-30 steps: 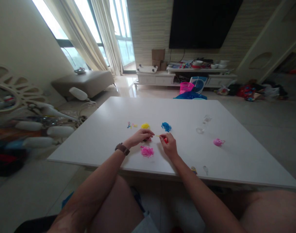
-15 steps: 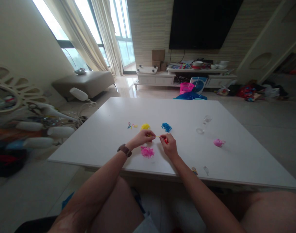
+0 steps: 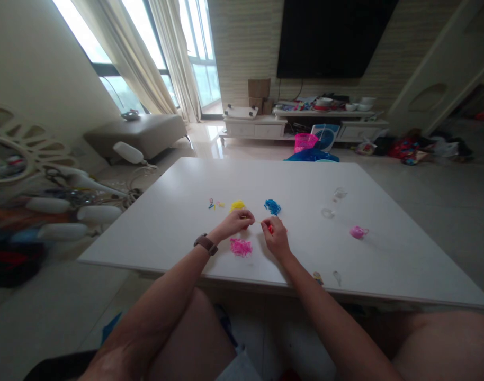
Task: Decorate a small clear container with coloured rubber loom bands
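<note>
A thin yellow rubber band point(image 3: 258, 222) spans the small gap between my two hands above the table. Pinched fingers of my left hand point(image 3: 237, 221) grip one end, and my right hand point(image 3: 277, 238) pinches the other. Just behind the left hand is a pile of small yellow bands point(image 3: 238, 205). A blue pile point(image 3: 272, 206) lies beyond the right hand. Nearer me, a pink pile point(image 3: 241, 247) sits below the left hand. Something red point(image 3: 271, 229) shows by the right fingers, mostly hidden by that hand.
The white table point(image 3: 178, 211) also bears a pink cup-like item point(image 3: 358, 232), a clear ring point(image 3: 327, 213), a clear small object point(image 3: 339, 193) and small coloured pieces point(image 3: 212, 203). Near the front edge are a small figure point(image 3: 317, 278) and a clear leaf-shaped piece point(image 3: 337, 278).
Both hands stay nearly in place, holding the yellow band between them. The whole view has shifted only slightly.
</note>
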The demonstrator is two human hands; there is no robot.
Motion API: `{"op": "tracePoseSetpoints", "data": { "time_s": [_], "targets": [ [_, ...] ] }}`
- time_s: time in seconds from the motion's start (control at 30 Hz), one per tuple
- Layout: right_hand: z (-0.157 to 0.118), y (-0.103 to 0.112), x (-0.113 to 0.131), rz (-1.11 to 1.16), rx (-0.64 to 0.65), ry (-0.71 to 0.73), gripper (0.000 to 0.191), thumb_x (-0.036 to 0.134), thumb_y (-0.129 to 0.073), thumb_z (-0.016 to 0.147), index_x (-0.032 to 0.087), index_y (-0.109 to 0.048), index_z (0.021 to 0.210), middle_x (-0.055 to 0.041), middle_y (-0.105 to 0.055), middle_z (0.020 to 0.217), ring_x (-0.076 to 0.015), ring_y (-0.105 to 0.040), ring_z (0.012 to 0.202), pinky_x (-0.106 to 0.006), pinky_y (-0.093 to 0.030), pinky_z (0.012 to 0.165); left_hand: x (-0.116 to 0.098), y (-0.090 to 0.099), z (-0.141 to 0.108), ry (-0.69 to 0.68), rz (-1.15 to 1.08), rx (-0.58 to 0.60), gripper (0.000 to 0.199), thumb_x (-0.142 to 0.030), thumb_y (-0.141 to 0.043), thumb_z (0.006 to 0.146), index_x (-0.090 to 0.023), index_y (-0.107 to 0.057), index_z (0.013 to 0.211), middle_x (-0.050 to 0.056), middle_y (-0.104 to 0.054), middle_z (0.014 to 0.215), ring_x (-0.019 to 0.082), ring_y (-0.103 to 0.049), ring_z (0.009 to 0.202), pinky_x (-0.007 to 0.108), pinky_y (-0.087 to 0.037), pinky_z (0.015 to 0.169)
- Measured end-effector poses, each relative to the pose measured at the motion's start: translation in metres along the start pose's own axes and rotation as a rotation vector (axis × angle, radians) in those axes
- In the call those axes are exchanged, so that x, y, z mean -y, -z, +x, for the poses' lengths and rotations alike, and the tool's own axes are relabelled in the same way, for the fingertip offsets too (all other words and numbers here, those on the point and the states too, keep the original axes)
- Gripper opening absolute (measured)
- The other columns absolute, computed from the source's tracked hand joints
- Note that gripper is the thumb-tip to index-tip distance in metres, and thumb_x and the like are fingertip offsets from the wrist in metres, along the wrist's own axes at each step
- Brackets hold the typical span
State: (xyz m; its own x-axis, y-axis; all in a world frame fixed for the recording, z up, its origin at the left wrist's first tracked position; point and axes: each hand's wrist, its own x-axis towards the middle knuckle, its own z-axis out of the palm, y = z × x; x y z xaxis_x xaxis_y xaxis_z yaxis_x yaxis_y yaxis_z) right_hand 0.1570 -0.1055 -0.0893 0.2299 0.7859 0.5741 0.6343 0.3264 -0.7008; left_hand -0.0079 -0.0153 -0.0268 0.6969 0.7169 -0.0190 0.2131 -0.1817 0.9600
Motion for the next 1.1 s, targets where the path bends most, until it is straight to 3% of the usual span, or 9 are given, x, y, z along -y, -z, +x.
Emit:
{"op": "tracePoseSetpoints", "data": {
  "time_s": [0.27,0.47,0.63,0.77,0.93,1.1],
  "targets": [
    [0.001,0.001,0.001,0.031,-0.020,-0.053,0.017,0.027,-0.051,0.096,0.022,-0.055,0.081,-0.0020,-0.058,0.082,-0.0186,-0.052,0.077,-0.032,-0.039,0.069,0.014,-0.002,0.003,-0.097,0.011,-0.006,0.034,-0.039,-0.076,0.075,-0.012,-0.072,0.095,-0.005,-0.045,0.061,0.008,-0.039,0.057,0.022,-0.030,0.053],
    [0.001,0.001,0.001,0.031,-0.017,-0.050,0.017,0.027,-0.051,0.096,0.021,-0.055,0.080,-0.0018,-0.058,0.082,-0.0183,-0.052,0.077,-0.032,-0.039,0.069,0.016,-0.004,0.006,-0.132,0.038,-0.019,0.027,-0.039,-0.072,0.079,-0.013,-0.072,0.082,0.003,-0.063,0.074,0.012,-0.052,0.067,0.025,-0.040,0.062],
    [0.000,0.000,0.002,0.024,-0.021,-0.067,0.016,0.026,-0.052,0.095,0.022,-0.055,0.080,-0.0019,-0.057,0.082,-0.0187,-0.053,0.078,-0.032,-0.040,0.069,0.010,-0.003,0.006,-0.062,0.034,-0.028,0.025,-0.038,-0.072,0.077,-0.013,-0.070,0.078,0.000,-0.057,0.062,0.010,-0.046,0.057,0.023,-0.034,0.053],
    [0.001,0.002,0.003,0.009,-0.094,-0.086,0.016,0.025,-0.050,0.095,0.022,-0.055,0.080,-0.0019,-0.056,0.080,-0.0192,-0.053,0.078,-0.032,-0.041,0.070,0.013,0.006,0.011,-0.044,0.030,-0.047,0.024,-0.037,-0.072,0.076,-0.013,-0.068,0.077,-0.002,-0.053,0.058,0.009,-0.042,0.053,0.023,-0.030,0.051],
    [0.002,0.002,0.003,-0.010,-0.250,-0.139,0.017,0.026,-0.048,0.096,0.022,-0.054,0.080,-0.0021,-0.055,0.080,-0.0198,-0.053,0.078,-0.033,-0.042,0.074,0.018,0.022,0.014,-0.059,-0.018,-0.206,0.023,-0.036,-0.073,0.073,-0.014,-0.065,0.075,0.000,-0.059,0.066,0.010,-0.048,0.061,0.023,-0.033,0.056],
    [0.001,-0.001,0.003,0.022,-0.129,-0.087,0.017,0.026,-0.048,0.097,0.022,-0.055,0.082,-0.0019,-0.055,0.081,-0.0191,-0.052,0.079,-0.032,-0.041,0.071,0.014,0.008,0.013,-0.076,0.023,-0.101,0.025,-0.037,-0.072,0.074,-0.013,-0.067,0.076,-0.001,-0.057,0.064,0.010,-0.046,0.060,0.023,-0.033,0.057]
  ]
}}
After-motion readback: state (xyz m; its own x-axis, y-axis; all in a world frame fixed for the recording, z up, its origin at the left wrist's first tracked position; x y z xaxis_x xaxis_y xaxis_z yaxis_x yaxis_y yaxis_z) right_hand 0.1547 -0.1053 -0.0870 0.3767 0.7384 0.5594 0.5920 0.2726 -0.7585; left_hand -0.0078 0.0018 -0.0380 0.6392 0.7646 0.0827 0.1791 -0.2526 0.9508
